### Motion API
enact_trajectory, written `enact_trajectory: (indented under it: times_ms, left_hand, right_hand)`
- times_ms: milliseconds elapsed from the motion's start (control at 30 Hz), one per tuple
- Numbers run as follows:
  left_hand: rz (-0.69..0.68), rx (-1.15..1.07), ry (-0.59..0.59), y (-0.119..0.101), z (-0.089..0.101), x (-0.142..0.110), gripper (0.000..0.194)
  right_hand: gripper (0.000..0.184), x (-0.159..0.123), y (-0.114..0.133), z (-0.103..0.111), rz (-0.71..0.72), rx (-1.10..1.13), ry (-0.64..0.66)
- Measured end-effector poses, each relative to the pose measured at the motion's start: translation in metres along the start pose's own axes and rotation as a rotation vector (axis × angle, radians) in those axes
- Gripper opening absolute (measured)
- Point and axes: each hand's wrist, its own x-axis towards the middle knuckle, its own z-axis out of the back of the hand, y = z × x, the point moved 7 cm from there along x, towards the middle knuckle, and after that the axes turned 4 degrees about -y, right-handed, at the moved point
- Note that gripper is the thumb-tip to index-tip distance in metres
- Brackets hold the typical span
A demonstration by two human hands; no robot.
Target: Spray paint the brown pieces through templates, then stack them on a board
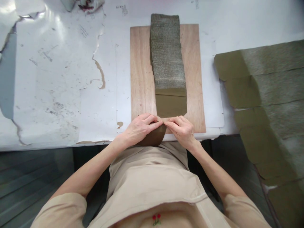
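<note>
My left hand (144,126) is closed on the edge of a brown piece of leather-like material (154,136), which hangs below its fingers at the table's front edge. Close beside it, my right hand (181,128) pinches with thumb and forefinger at the same piece's upper corner; the fingertips of both hands nearly meet. Just beyond them lies a long stack of overlapping olive pieces (171,103), with rough greyish fibrous surfaces toward the far end. The stack rests on a wooden board (141,72) and sticks out past its far edge.
Overlapping olive sheets (242,91) with rough grey parts spread along the right side, reaching past the table edge. White, stained, torn paper (59,95) covers the table (99,120). A crumpled item (91,4) sits at the far left.
</note>
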Motion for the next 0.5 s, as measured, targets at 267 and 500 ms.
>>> enact_trajectory:
  times_ms: [267,500]
  left_hand:
    - [-0.169,0.29,0.015,-0.012,-0.001,0.001,0.035]
    - [-0.199,0.382,0.026,-0.015,-0.004,-0.001,0.037]
  right_hand:
    - [0.027,-0.002,0.004,0.005,0.092,-0.05,-0.044]
    - [0.019,-0.003,0.007,0.01,0.145,-0.092,-0.107]
